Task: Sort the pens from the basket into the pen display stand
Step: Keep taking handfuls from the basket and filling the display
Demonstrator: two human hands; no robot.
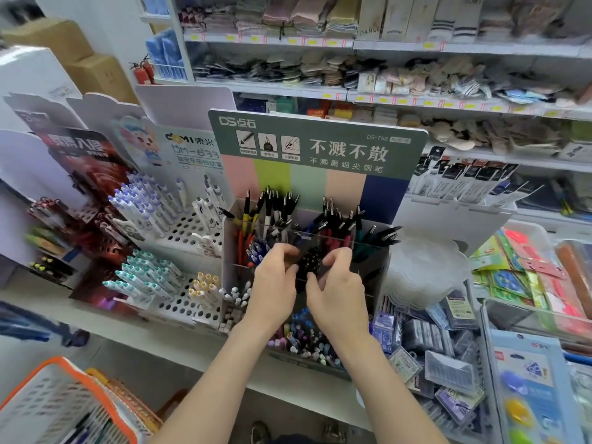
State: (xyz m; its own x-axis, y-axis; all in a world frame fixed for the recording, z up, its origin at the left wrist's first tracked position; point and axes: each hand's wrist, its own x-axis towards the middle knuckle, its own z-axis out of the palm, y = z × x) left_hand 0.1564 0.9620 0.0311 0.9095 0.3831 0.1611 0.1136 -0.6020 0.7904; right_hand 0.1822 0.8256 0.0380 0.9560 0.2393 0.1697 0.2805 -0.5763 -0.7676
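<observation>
Both hands were at the stand [320, 149]. The left hand [275, 283] and the right hand [339, 293] were curled from either side round one bundle of black pens [310, 261]. The bundle stood nearly upright, ends facing up, between the fingers over the stand's middle row. Its long axis pointed down into the compartment directly beneath, so a straight lowering appeared to be what was wanted. The basket [64, 363] lay low to the left, well apart, with the left hand the nearer.

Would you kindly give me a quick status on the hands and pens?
Left hand and right hand both gripping black pen bundle. Bundle at middle compartment of pen display stand. Basket lower left. No obstruction seen.
</observation>
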